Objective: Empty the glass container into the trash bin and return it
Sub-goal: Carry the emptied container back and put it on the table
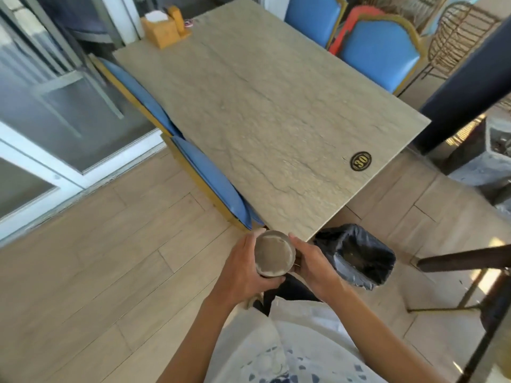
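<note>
A: Where's the glass container [274, 255] rn?

B: In front of the person, held upright w/ mouth up, just off the near corner of the table [276, 120], above the wood floor. Pale residue around the inside; can't tell what it is.

A: Hands?

B: Both on it. Left hand [244, 268] wraps the left side, fingers curled round the wall & clamped on the glass. Right hand [312, 261] presses the right side, fingers together, thumb up near the rim.

A: Trash bin?

B: Trash bin [356, 255] w/ black liner sits on the floor just right of the right hand, by the table corner. Open top, some pale bits at the bottom. Container's beside it, not over it.

A: Anything on the table?

B: Round "30" badge [360, 161] near the right edge, wooden napkin holder [160, 30] at the far corner. Blue chairs [380, 52] along both sides.
</note>
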